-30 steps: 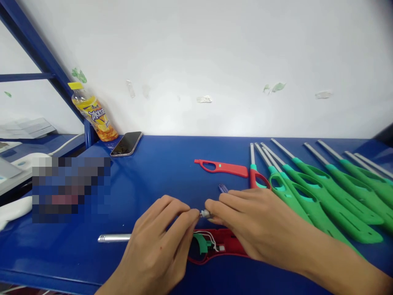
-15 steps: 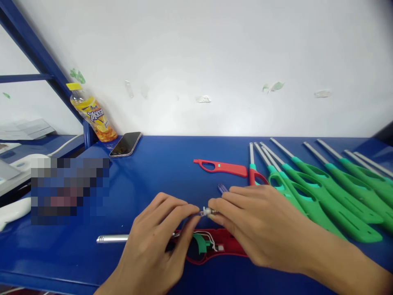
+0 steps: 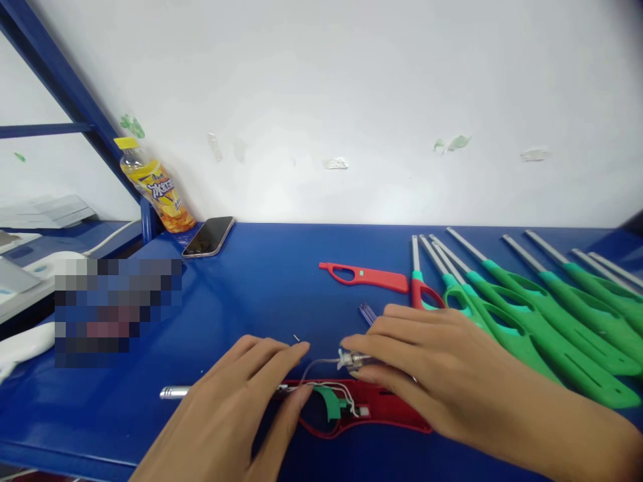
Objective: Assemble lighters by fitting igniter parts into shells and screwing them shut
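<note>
An opened red lighter body point(image 3: 382, 410) with a metal tube point(image 3: 173, 392) lies near the front edge of the blue table point(image 3: 261, 288); a green trigger and white wires show inside it. My right hand point(image 3: 426, 365) pinches a small silver and white part point(image 3: 349, 360) that trails a thin wire, just above the lighter body. My left hand point(image 3: 241, 402) rests flat over the tube end of the lighter with fingers stretched out. A loose red cover half point(image 3: 364, 275) lies further back. A small clear blue piece point(image 3: 366, 312) sits behind my right hand.
Several green long lighters point(image 3: 527, 314) lie in a row at the right, one with a red handle point(image 3: 419, 289). A phone point(image 3: 208, 236) and a yellow drink bottle point(image 3: 153, 184) stand at the back left against the wall. A tiny pin point(image 3: 296, 338) lies on the table.
My left hand has let go of the small part and dropped flat onto the lighter. My right hand has lowered the part toward the red body.
</note>
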{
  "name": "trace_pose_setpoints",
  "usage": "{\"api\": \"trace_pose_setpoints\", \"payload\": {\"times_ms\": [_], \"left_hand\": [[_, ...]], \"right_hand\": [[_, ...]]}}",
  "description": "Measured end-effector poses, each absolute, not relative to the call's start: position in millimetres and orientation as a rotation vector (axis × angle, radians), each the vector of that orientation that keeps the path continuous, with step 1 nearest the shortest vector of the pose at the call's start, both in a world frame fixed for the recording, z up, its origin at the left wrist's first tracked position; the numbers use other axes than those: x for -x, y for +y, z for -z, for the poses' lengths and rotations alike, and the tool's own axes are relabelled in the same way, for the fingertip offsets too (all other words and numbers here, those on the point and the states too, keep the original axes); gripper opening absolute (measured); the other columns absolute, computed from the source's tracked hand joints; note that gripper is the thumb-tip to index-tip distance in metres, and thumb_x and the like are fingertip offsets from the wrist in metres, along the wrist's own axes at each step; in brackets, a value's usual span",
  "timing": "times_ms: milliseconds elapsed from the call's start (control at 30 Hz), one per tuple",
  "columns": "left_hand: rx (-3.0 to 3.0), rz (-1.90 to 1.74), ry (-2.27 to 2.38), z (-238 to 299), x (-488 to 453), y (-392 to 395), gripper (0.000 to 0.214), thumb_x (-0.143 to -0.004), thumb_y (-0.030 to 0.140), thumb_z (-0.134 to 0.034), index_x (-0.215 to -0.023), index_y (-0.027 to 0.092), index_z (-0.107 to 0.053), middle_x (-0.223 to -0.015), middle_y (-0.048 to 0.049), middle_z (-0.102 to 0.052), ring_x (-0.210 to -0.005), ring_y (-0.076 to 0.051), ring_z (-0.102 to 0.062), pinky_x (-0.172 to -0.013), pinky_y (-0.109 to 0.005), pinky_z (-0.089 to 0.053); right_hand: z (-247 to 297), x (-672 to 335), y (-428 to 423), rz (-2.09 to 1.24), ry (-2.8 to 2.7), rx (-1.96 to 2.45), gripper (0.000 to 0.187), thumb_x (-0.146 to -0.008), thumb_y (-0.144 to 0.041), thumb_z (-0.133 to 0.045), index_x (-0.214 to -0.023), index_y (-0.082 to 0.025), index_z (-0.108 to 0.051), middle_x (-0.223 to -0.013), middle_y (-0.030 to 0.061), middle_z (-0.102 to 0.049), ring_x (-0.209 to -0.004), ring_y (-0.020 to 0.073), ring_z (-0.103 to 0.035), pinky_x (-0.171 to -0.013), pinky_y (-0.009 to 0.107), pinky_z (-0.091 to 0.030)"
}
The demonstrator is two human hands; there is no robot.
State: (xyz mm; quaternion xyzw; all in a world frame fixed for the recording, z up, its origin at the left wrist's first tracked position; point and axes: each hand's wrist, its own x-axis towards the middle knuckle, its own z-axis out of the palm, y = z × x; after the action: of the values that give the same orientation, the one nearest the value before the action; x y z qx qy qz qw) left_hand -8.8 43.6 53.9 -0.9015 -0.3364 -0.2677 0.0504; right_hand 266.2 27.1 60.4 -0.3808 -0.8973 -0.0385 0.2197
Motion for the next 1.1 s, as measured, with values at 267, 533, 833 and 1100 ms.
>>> {"api": "trace_pose_setpoints", "payload": {"times_ms": [267, 533, 833, 1100], "left_hand": [[2.803, 0.599, -1.086, -48, 12, 34, 0.025, -0.103, 0.025, -0.060, -0.123, 0.029, -0.073, -0.107, 0.0004, -0.081, -0.090, -0.023, -0.080, -0.075, -0.033, -0.068], [2.995, 0.472, -1.188, -44, 9, 42, 0.027, -0.107, 0.017, -0.049, -0.113, 0.031, -0.071, -0.110, 0.0009, -0.074, -0.090, -0.021, -0.073, -0.083, -0.037, -0.062], [3.006, 0.602, -1.156, -45, 5, 43, 0.031, -0.105, 0.014, -0.046, -0.097, 0.027, -0.074, -0.098, -0.0002, -0.073, -0.079, -0.016, -0.071, -0.077, -0.027, -0.061], [2.989, 0.641, -1.155, -44, 7, 40, 0.030, -0.105, 0.014, -0.047, -0.094, 0.027, -0.071, -0.097, 0.0004, -0.073, -0.078, -0.016, -0.071, -0.075, -0.027, -0.060]], "right_hand": [[-68, -277, 28, -0.282, -2.452, 1.141, 0.021, -0.112, -0.037, -0.054, -0.107, -0.030, -0.073, -0.091, -0.0069, -0.078, -0.083, 0.0145, -0.070, -0.071, 0.031, -0.042], [-70, -278, 26, -0.366, -2.493, 1.175, 0.024, -0.113, -0.039, -0.053, -0.108, -0.033, -0.075, -0.098, -0.0047, -0.072, -0.089, 0.0147, -0.065, -0.073, 0.032, -0.040], [-71, -277, 28, -0.416, -2.546, 1.152, 0.023, -0.111, -0.041, -0.058, -0.100, -0.031, -0.075, -0.086, -0.0058, -0.073, -0.080, 0.0151, -0.066, -0.070, 0.032, -0.039], [-75, -275, 24, -0.496, -2.530, 1.218, 0.013, -0.106, -0.037, -0.067, -0.096, -0.032, -0.074, -0.084, -0.0066, -0.071, -0.078, 0.0150, -0.066, -0.067, 0.032, -0.039]]}}
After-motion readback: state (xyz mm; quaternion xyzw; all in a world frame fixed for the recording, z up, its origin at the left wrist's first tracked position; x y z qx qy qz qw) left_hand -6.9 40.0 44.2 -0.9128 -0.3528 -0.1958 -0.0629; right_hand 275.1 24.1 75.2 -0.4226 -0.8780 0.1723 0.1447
